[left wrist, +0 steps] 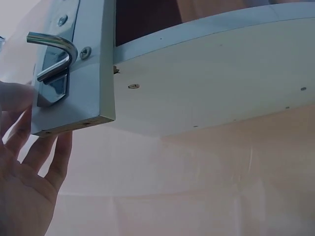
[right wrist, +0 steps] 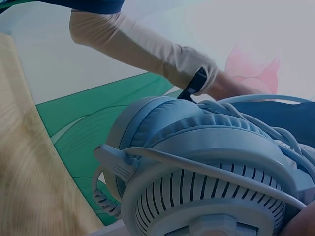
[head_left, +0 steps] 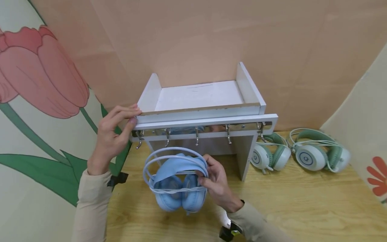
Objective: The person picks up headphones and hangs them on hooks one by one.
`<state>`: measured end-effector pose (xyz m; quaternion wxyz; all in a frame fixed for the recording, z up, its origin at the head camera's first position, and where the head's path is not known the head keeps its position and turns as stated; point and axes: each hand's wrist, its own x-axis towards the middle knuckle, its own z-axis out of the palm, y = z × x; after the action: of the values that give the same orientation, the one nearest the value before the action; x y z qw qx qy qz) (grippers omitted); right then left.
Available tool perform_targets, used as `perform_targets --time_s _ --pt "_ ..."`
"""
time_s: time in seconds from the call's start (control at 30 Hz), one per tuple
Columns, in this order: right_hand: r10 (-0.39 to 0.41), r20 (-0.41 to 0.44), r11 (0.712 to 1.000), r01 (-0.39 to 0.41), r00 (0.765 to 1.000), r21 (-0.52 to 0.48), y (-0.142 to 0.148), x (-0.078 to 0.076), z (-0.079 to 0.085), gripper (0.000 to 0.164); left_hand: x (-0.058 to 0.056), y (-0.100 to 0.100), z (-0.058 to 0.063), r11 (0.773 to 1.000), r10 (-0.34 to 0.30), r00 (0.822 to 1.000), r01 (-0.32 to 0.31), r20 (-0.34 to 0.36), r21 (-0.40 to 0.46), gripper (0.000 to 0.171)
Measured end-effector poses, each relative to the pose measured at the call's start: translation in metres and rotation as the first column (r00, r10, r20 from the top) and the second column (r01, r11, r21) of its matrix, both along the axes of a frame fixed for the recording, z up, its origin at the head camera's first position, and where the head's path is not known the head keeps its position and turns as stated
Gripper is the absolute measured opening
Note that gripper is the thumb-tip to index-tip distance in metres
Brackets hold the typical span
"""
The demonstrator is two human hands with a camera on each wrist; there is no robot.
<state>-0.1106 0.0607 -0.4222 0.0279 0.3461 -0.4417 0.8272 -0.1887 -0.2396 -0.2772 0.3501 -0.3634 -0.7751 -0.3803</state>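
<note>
A white shelf (head_left: 199, 110) with a row of metal hooks (head_left: 197, 136) along its front stands against the back. At its left end my left hand (head_left: 113, 129) grips the front board, thumb on the front face and fingers over the top. The left wrist view shows the board's end (left wrist: 81, 108) and one hook (left wrist: 59, 51) close beside that thumb. Below the hooks, my right hand (head_left: 216, 181) holds light blue headphones (head_left: 179, 168) by the headband, ear cups hanging down. Their cable is looped around them. An ear cup (right wrist: 206, 182) fills much of the right wrist view.
Two pairs of white and green headphones (head_left: 270, 154) (head_left: 317, 151) lie on the wooden table (head_left: 302, 208) right of the shelf. A wall with a painted tulip (head_left: 45, 70) rises at the left. The shelf's side panel (head_left: 248, 154) comes down to the tabletop.
</note>
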Motion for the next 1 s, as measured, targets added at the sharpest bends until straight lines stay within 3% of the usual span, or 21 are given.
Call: perform_targets --time_s 1.0 --pt "0.02 -0.06 1.0 -0.02 0.998 0.014 -0.031 -0.002 0.007 0.048 0.001 -0.002 0.001 0.999 0.014 1.0 -0.015 -0.014 -0.036 0.031"
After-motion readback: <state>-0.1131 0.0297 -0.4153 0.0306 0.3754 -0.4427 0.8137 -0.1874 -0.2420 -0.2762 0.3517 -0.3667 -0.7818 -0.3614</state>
